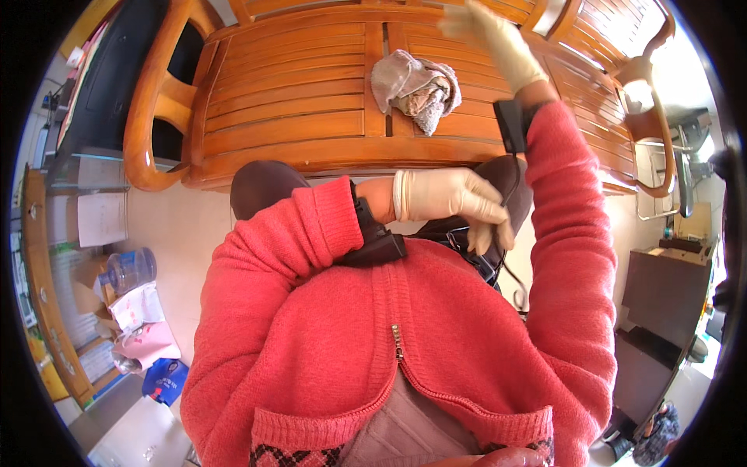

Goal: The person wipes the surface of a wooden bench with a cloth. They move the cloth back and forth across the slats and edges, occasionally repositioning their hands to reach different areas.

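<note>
My left hand, in a pale glove, is held across my front, above my lap. Its fingers bend down beside a thin black cable; whether they grip it I cannot tell. Farther forward, my right hand, gloved too, reaches over the slatted wooden bench seat. Its fingers are spread and blurred, with nothing seen in them. A crumpled greyish-pink cloth lies on the slats, to the left of my right hand and apart from it. Black devices are strapped at both wrists.
The bench has curved wooden armrests at both sides. On the floor at left are a large clear blue water bottle, a pink bag and a blue bag. Dark furniture stands at right. My knees are near the bench's front edge.
</note>
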`<control>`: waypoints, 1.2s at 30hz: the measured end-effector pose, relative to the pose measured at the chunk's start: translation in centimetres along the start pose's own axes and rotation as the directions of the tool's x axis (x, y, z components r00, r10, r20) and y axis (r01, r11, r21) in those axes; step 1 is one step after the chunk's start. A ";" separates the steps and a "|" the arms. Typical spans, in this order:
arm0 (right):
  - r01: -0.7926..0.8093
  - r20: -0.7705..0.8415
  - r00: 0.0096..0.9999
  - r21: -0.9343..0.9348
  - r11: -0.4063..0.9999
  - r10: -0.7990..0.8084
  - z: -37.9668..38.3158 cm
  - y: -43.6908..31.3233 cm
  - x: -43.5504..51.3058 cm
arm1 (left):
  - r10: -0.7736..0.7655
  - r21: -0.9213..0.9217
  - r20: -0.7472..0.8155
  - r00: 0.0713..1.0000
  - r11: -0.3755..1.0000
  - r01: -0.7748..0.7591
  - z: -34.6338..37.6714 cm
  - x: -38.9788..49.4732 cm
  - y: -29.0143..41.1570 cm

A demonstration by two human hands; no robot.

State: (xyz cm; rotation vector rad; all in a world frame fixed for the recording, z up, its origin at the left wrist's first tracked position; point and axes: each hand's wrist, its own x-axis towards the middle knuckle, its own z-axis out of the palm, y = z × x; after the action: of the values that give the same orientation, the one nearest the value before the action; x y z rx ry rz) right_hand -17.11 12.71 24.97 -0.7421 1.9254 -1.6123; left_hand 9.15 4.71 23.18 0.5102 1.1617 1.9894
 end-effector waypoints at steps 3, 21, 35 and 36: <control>-0.144 -0.091 0.984 0.075 0.987 0.150 0.6 5.1 -0.8 | -0.138 0.053 -0.002 0.990 0.989 0.138 -0.4 0.0 -2.4; -0.114 -0.232 0.972 -0.563 0.818 -0.025 -9.1 -8.5 -7.2 | 0.062 0.298 0.103 0.993 0.950 -0.090 6.5 16.6 -1.1; -0.090 0.007 0.994 -0.493 0.865 0.108 -9.2 -1.5 -15.7 | -0.197 0.468 0.321 0.926 0.883 0.026 7.9 17.7 -6.6; -0.147 -0.044 0.989 -0.481 0.865 0.144 -9.7 0.2 -16.6 | -0.227 0.463 0.335 0.915 0.885 0.050 7.9 17.3 -6.9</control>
State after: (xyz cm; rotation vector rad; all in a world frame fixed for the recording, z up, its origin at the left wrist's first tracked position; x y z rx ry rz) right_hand -11.98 31.07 27.01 -0.7540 2.3615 -1.0458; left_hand 6.29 24.55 20.60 0.9713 1.3577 1.4050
